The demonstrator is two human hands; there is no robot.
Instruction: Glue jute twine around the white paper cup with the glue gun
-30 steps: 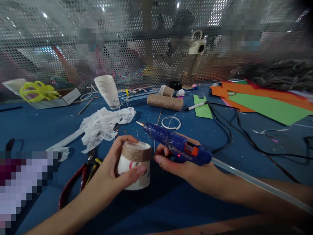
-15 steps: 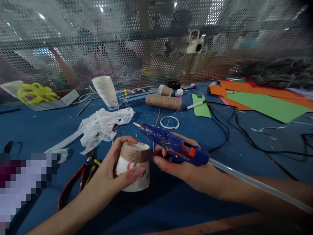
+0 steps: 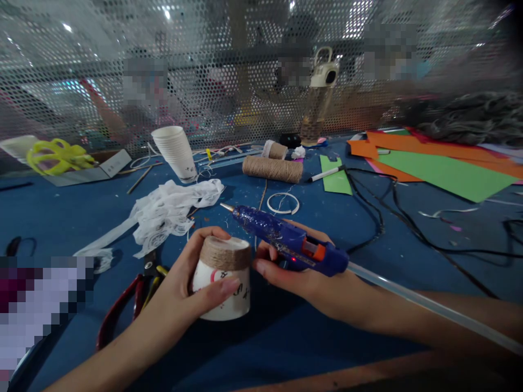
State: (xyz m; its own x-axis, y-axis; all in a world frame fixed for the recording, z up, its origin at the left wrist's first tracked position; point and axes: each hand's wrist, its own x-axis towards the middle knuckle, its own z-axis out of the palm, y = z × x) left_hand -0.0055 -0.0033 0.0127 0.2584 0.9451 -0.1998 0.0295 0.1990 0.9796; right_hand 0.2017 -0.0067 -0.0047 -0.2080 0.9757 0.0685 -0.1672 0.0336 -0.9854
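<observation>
While a paper cup (image 3: 233,306), banded with twine (image 3: 226,257) around its narrower upper end, is held low in front, the left hand (image 3: 186,284) wraps its side and the right hand (image 3: 306,286) clasps a glue gun (image 3: 278,233), its nozzle (image 3: 226,207) apart from the cup. Gluing seems the step in hand; the next move would call for careful aim and a steady cup. Around them, white lace (image 3: 163,209), a roll of string (image 3: 272,169) and coloured paper (image 3: 449,174) lie on the blue table (image 3: 98,209), before a perforated screen (image 3: 192,98).
</observation>
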